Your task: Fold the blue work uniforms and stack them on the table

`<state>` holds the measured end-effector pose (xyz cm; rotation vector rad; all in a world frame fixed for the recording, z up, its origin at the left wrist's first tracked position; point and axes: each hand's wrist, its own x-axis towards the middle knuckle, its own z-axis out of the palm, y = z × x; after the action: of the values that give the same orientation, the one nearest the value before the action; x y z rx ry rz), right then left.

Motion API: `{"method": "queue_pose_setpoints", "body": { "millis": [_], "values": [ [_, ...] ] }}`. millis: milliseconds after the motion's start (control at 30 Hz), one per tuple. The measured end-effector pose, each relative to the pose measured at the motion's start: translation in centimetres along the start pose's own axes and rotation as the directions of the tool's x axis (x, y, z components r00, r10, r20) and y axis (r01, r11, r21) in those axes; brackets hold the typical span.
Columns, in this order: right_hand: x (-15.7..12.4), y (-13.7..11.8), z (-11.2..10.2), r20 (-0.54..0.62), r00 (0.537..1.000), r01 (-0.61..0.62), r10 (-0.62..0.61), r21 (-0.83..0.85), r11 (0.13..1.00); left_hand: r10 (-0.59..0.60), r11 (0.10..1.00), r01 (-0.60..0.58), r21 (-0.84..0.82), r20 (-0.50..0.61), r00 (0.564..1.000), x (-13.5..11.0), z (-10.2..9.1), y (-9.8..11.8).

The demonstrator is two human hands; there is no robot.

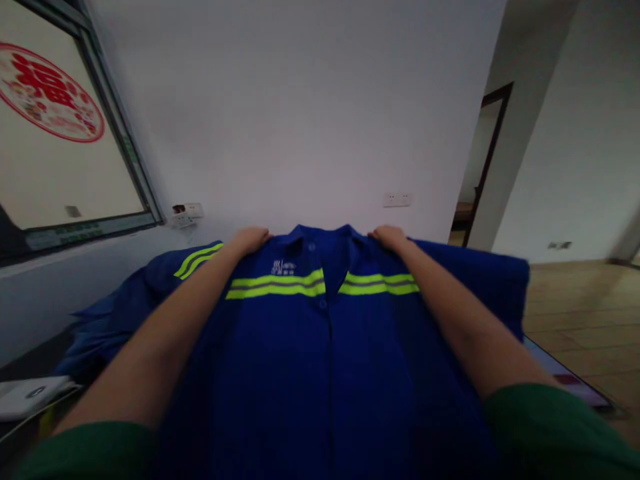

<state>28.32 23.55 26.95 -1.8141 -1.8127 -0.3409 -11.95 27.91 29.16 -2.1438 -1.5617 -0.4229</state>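
At lower left, apparently resting on dark surface (53, 350), corners out of view: white box (33, 395). Behind it, bunched: blue cloth (107, 323). Clamped on one shoulder of blue jacket (280, 347), beside collar (327, 247): left hand (251, 240). At centre, suspended between both hands before wall (300, 133), front toward camera: the jacket. Clamped on the opposite shoulder: right hand (389, 237). Probably held at both shoulders to keep collar level and front spread. Farther right, extended sideways: sleeve (480, 277).

Hidden: fingertips, behind fabric. Cut off: hem at bottom, white box at left. Hard to make out: small chest print, shadowed lower front. Cannot tell whether striped fabric at left belongs to the jacket or to a separate garment.
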Motion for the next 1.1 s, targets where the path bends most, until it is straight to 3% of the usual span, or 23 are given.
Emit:
{"method": "queue_pose_setpoints", "body": {
  "millis": [67,167,233,300,400,467,567,633,733,867,967,1100],
  "values": [
    [-3.3,-0.4,5.0,0.134,0.989,-0.044,0.055,-0.084,0.996,-0.032,0.999,0.034,-0.008,0.144,0.989,-3.0,5.2,1.6],
    [-8.4,-0.4,12.3,0.247,0.965,-0.053,0.087,-0.138,0.989,-0.050,0.998,0.056,-0.018,0.256,0.965,-8.1,12.3,3.4],
    [-10.3,-0.4,15.0,0.264,0.961,-0.045,0.084,-0.149,0.988,-0.069,0.997,0.077,-0.019,0.284,0.956,-10.2,15.3,3.9],
    [-10.8,-0.5,16.1,0.256,0.964,-0.037,0.076,-0.153,0.987,-0.091,0.994,0.101,-0.032,0.247,0.965,-10.8,16.9,4.2],
    [-10.6,-1.4,16.1,0.222,0.974,0.053,-0.034,-0.082,0.995,-0.015,0.984,0.026,-0.174,0.064,0.998,-9.7,17.4,5.3],
    [-10.6,-2.9,16.0,0.199,0.957,0.204,-0.210,0.052,0.978,0.156,0.938,-0.158,-0.310,-0.033,0.987,-8.7,17.2,6.9],
    [-10.7,-5.6,16.1,0.202,0.870,0.404,-0.450,0.232,0.885,0.443,0.811,-0.402,-0.426,-0.001,0.896,-7.6,16.9,9.9],
    [-10.6,-7.2,16.5,0.267,0.815,0.450,-0.514,0.267,0.852,0.519,0.789,-0.424,-0.444,0.112,0.848,-7.3,16.9,11.4],
    [-10.3,-8.6,17.1,0.403,0.752,0.463,-0.522,0.240,0.853,0.498,0.828,-0.363,-0.427,0.264,0.826,-7.2,17.1,12.2],
    [-9.9,-9.0,17.6,0.506,0.699,0.479,-0.505,0.194,0.856,0.503,0.824,-0.347,-0.448,0.295,0.813,-7.4,17.1,11.6],
    [-9.8,-8.9,17.9,0.516,0.696,0.495,-0.500,0.159,0.854,0.502,0.811,-0.337,-0.477,0.275,0.820,-7.5,17.2,11.3],
    [-9.4,-8.1,17.7,0.453,0.711,0.484,-0.538,0.239,0.842,0.440,0.823,-0.290,-0.489,0.225,0.870,-7.4,17.7,11.5]
  ]
}}
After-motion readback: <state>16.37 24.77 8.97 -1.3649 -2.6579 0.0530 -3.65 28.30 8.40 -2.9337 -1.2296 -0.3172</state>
